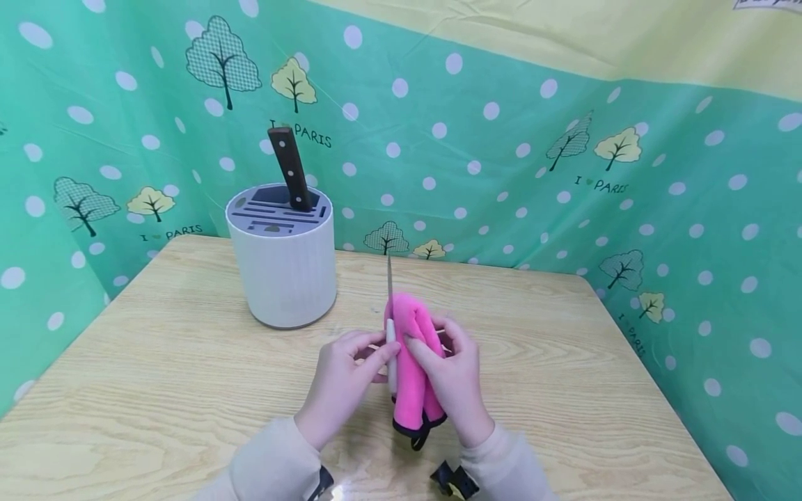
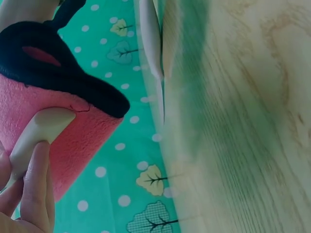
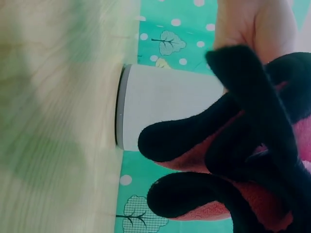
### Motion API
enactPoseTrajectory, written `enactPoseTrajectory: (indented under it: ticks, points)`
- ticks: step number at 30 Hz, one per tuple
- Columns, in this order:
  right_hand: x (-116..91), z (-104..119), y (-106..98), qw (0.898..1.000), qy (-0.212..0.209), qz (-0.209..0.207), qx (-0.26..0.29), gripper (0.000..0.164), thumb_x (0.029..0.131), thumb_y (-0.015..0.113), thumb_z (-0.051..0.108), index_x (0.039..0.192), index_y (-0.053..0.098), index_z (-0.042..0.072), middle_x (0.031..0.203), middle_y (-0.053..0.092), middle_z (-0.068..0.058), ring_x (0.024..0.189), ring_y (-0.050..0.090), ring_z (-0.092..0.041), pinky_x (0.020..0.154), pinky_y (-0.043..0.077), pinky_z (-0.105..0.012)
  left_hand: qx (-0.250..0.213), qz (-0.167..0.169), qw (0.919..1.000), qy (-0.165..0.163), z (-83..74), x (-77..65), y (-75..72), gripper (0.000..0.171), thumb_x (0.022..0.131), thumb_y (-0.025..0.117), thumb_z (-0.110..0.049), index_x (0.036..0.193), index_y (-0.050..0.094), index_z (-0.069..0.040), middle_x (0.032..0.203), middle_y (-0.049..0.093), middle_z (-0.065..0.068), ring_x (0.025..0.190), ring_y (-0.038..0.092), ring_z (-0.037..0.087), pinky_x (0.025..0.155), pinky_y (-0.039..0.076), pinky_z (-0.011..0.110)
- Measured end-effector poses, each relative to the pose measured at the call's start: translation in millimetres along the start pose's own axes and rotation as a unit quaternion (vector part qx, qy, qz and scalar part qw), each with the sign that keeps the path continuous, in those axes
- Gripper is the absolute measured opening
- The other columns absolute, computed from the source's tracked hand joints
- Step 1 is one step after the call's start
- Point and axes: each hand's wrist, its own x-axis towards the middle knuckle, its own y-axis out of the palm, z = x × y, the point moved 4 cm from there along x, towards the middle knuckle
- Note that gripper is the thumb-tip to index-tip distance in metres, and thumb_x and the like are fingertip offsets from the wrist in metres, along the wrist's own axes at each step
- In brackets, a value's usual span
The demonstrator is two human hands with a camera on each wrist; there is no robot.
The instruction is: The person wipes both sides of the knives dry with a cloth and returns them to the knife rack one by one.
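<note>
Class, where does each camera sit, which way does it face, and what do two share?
On the head: faces forward and down at left hand, right hand, sleeves, knife, pink cloth.
On the left wrist: faces the knife handle in the left hand's fingers.
On the right wrist: faces the black trim, knife block beyond, one hand partly visible.
Wrist views share cloth and curtain.

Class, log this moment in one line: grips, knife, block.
Left grip: pinches white-handled knife | Right grip: holds pink cloth | Blade: pointing away | Knife block: holds dark-handled knife
</note>
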Motion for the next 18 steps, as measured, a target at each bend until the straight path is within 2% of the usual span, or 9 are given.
enactPoseTrajectory:
  ticks: [11, 18]
  points:
    - [-4.3, -3.9, 2.4, 1.000, -0.001, 0.007, -0.013, 0.025, 0.082, 0.077, 0.009, 0.107, 0.070, 0.008, 0.093, 0.065, -0.012, 0.079, 0.063, -0.014, 0.064, 0.057, -0.027, 0.009, -0.010, 0.9999, 0.008, -3.0, 4.9, -5.6, 0.022, 0.091, 0.071, -0.014, 0.110, 0.074, -0.004, 0.103, 0.071, 0.013, 0.078, 0.070, 0.015, 0.062, 0.059, 0.025]
    - [-7.2, -4.8, 2.9, 0.999, -0.015, 0.013, -0.026, 0.023, 0.082, 0.077, 0.009, 0.104, 0.071, 0.011, 0.092, 0.064, -0.009, 0.078, 0.059, -0.013, 0.062, 0.055, -0.026, 0.019, -0.012, 0.9997, -0.007, -4.3, 6.2, -8.4, 0.024, 0.092, 0.070, -0.014, 0.113, 0.072, -0.003, 0.106, 0.071, 0.013, 0.079, 0.071, 0.017, 0.063, 0.059, 0.024]
